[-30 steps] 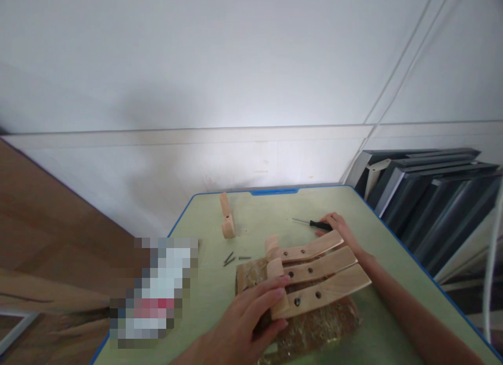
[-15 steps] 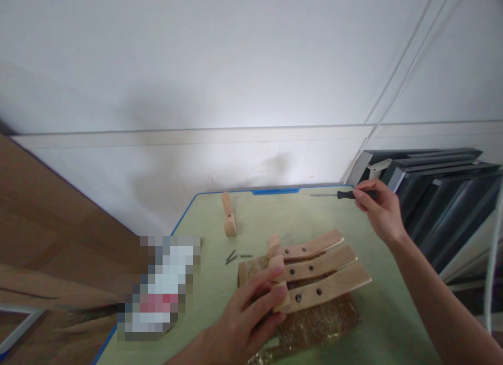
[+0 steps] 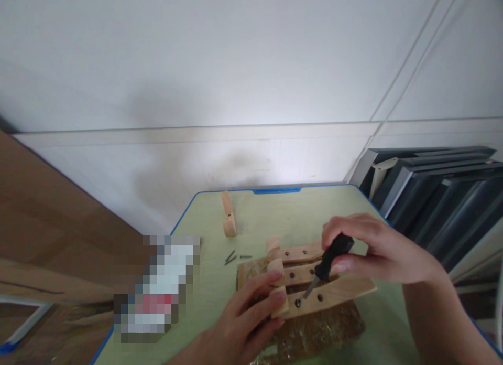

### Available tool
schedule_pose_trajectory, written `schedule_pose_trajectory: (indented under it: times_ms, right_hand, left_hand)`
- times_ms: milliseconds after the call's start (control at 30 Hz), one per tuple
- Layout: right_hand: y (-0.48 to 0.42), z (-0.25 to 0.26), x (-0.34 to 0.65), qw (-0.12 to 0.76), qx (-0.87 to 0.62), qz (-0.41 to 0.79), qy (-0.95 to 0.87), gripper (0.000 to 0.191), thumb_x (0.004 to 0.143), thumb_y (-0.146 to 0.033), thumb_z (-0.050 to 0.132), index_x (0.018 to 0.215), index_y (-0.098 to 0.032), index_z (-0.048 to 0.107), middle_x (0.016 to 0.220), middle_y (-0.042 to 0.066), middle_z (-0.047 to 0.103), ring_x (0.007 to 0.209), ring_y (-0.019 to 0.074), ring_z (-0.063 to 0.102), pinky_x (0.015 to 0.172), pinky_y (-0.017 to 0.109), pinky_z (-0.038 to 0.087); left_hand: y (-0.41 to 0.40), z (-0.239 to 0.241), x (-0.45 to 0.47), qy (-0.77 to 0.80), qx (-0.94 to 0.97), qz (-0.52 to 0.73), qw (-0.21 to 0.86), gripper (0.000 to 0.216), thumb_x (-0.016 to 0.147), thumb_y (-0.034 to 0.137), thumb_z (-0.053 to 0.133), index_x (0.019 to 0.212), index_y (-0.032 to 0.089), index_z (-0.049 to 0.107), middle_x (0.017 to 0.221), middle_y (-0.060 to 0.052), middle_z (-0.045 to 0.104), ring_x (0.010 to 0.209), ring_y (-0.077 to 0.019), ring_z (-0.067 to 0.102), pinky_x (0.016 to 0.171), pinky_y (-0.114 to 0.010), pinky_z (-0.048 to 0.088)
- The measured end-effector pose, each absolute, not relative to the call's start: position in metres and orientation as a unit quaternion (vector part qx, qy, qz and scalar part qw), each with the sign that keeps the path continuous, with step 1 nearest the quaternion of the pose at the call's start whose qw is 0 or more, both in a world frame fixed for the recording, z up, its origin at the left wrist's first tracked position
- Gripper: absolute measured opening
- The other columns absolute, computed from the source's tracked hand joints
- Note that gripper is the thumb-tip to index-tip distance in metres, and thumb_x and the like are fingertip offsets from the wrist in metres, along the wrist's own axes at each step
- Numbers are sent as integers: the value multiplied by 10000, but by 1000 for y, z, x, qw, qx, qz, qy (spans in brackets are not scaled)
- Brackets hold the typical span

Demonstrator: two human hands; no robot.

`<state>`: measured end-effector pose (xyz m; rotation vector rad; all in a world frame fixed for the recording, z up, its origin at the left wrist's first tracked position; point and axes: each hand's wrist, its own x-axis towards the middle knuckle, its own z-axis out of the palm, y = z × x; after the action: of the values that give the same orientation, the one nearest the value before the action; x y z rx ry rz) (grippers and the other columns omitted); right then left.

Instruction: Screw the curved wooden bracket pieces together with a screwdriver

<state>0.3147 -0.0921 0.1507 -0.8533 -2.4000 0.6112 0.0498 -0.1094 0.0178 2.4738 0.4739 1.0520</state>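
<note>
My left hand lies with its fingers pressed on the left ends of three curved wooden slats, which rest on a brown particle board. My right hand is closed around the black handle of a small screwdriver. The screwdriver tilts down to the left, and its tip sits at a dark screw in the nearest slat.
A loose wooden piece stands near the far edge of the pale green table. A few dark screws lie left of the slats. A blurred patch covers the table's left edge. Dark stacked panels lean at the right.
My right hand lifted the screwdriver from the table, raised it to the far right, then brought it down onto the nearest slat. My left hand stayed on the slats.
</note>
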Motion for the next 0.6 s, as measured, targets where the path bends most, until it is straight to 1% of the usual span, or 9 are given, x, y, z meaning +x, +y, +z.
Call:
schedule_pose_trajectory:
  times_ms: [133,300,600]
  right_hand:
    - [-86,146,307,224,-312,215,-898,129,834,-313,499,849,-185,500,709,-6,583,629,89,543,566,200,388]
    - [-84,144,304,217,-307,211,-902,157,834,-343,496,846,-187,497,699,-9,571,633,91,530,559,199,373]
    - [-83,143,302,199,-313,205,-906,175,840,-364,485,850,-190,489,682,-13,560,626,97,518,551,203,361]
  left_hand:
    - [-108,20,49,176,894,362,195,492,771,0,508,1233,136,406,1313,-151,338,1185,-214,411,902,-304,480]
    - [-107,20,49,181,899,347,196,480,776,12,510,1227,138,406,1310,-160,351,1184,-226,414,904,-324,481]
    - [-107,20,51,185,897,354,191,467,779,18,513,1219,143,417,1296,-157,368,1168,-217,428,884,-315,496]
